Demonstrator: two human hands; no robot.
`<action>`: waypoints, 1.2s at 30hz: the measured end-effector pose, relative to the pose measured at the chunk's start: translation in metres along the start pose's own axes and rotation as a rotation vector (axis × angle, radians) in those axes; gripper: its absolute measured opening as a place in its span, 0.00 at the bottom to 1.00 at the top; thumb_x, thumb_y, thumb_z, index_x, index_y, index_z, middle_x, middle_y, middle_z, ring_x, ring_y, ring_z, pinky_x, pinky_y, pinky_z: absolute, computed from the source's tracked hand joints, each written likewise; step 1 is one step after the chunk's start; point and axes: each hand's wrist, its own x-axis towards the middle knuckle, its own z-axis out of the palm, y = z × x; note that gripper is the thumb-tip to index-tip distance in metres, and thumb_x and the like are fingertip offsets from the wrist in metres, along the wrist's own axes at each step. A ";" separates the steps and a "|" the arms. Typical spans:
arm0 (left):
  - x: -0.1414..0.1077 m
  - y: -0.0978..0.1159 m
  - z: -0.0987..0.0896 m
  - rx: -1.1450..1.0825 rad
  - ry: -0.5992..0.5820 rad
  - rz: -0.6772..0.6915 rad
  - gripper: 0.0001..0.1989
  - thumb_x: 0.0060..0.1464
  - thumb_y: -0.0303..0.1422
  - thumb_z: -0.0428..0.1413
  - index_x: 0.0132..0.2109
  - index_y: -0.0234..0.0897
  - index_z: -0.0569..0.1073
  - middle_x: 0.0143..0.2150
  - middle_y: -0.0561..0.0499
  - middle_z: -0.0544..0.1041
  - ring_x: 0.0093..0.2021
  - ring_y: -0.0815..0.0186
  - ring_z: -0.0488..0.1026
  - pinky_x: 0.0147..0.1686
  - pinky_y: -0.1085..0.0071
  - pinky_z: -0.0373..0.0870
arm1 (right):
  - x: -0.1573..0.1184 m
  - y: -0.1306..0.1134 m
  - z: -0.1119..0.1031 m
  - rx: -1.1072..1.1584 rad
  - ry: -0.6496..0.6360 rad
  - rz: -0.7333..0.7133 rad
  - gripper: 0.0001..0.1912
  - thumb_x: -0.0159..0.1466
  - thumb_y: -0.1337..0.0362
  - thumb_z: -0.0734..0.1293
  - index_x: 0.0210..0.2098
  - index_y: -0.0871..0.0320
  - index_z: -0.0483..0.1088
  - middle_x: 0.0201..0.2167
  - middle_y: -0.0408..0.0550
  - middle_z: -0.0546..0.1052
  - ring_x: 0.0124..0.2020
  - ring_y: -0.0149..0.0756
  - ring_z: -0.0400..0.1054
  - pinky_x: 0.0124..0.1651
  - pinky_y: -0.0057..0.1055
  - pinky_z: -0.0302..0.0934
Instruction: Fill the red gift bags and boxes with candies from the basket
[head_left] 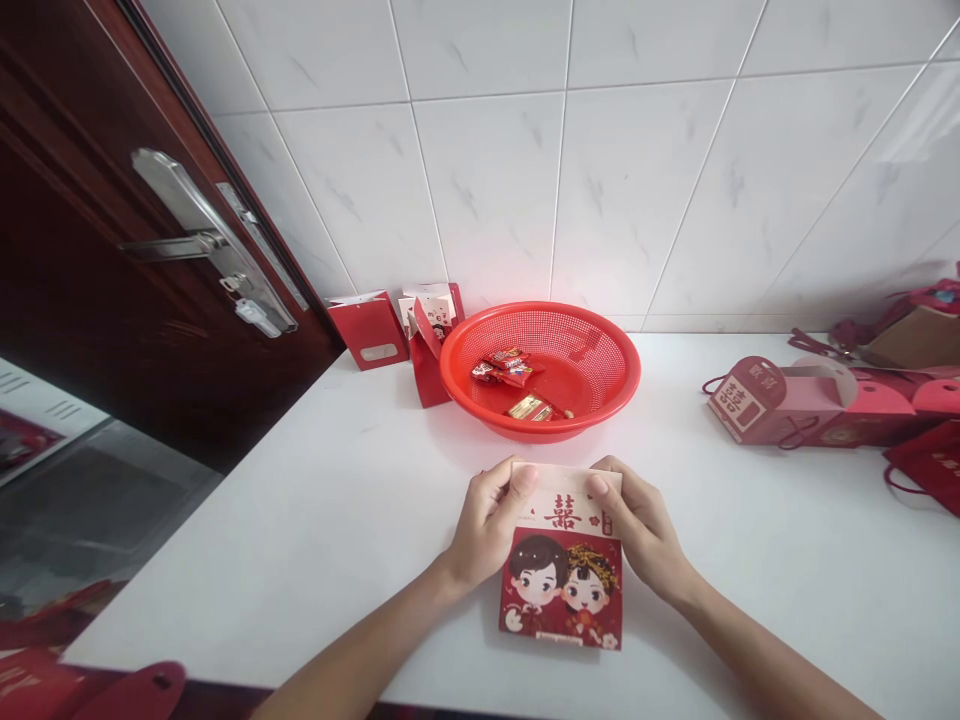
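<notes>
Between my two hands is a red and cream paper gift bag point(562, 580), printed with a cartoon couple and a double-happiness character. My left hand point(491, 520) pinches its upper left corner, thumb on the front. At the upper right corner my right hand point(646, 525) grips it the same way. The fingers behind the paper are hidden. Just beyond the bag stands a red plastic basket point(540, 432) with mesh sides. Inside it lie several red-wrapped candies point(510, 368) and some gold-wrapped pieces point(531, 407).
Left of the basket stand upright red gift bags point(371, 330). Pink and red gift boxes point(810, 405) lie on the right of the white table point(315, 520). A tiled wall point(487, 190) rises behind. At left is a dark wooden door point(67, 150) with a metal handle point(172, 245).
</notes>
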 end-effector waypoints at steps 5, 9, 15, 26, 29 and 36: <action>-0.001 0.000 -0.001 -0.010 -0.015 -0.008 0.23 0.69 0.48 0.50 0.29 0.38 0.61 0.25 0.57 0.58 0.25 0.71 0.54 0.25 0.73 0.55 | 0.001 0.003 -0.001 0.017 -0.013 -0.014 0.28 0.69 0.40 0.63 0.28 0.57 0.62 0.23 0.40 0.61 0.23 0.28 0.54 0.25 0.27 0.48; -0.001 -0.002 -0.001 -0.024 -0.012 -0.024 0.23 0.68 0.48 0.51 0.30 0.38 0.62 0.25 0.57 0.60 0.26 0.71 0.55 0.25 0.73 0.56 | 0.000 0.003 -0.002 0.024 -0.019 -0.019 0.27 0.69 0.40 0.63 0.28 0.57 0.62 0.23 0.40 0.61 0.24 0.28 0.54 0.25 0.27 0.48; -0.001 -0.002 -0.001 -0.018 0.017 -0.007 0.22 0.68 0.47 0.51 0.29 0.38 0.62 0.25 0.57 0.60 0.25 0.71 0.55 0.25 0.73 0.56 | 0.003 0.003 -0.004 0.036 -0.032 -0.039 0.25 0.69 0.42 0.65 0.30 0.58 0.67 0.24 0.41 0.65 0.24 0.29 0.58 0.26 0.26 0.52; 0.000 -0.003 -0.006 -0.034 0.009 -0.005 0.19 0.67 0.47 0.53 0.38 0.35 0.76 0.29 0.53 0.69 0.30 0.68 0.63 0.32 0.72 0.62 | 0.008 -0.003 -0.015 -0.063 0.081 -0.183 0.18 0.70 0.50 0.67 0.32 0.57 0.74 0.24 0.43 0.74 0.26 0.31 0.66 0.27 0.26 0.59; 0.000 -0.003 -0.008 -0.040 0.014 0.000 0.17 0.66 0.46 0.56 0.39 0.35 0.77 0.30 0.52 0.71 0.32 0.67 0.64 0.34 0.71 0.63 | 0.009 -0.004 -0.017 -0.093 0.143 -0.227 0.17 0.69 0.51 0.68 0.31 0.57 0.74 0.24 0.43 0.73 0.25 0.31 0.65 0.27 0.26 0.59; 0.005 -0.005 -0.008 -0.016 0.111 0.068 0.18 0.66 0.43 0.56 0.31 0.35 0.73 0.24 0.57 0.61 0.26 0.71 0.55 0.28 0.73 0.56 | 0.012 -0.009 -0.024 -0.173 0.016 -0.250 0.13 0.70 0.52 0.68 0.39 0.56 0.76 0.34 0.47 0.79 0.32 0.35 0.73 0.33 0.28 0.66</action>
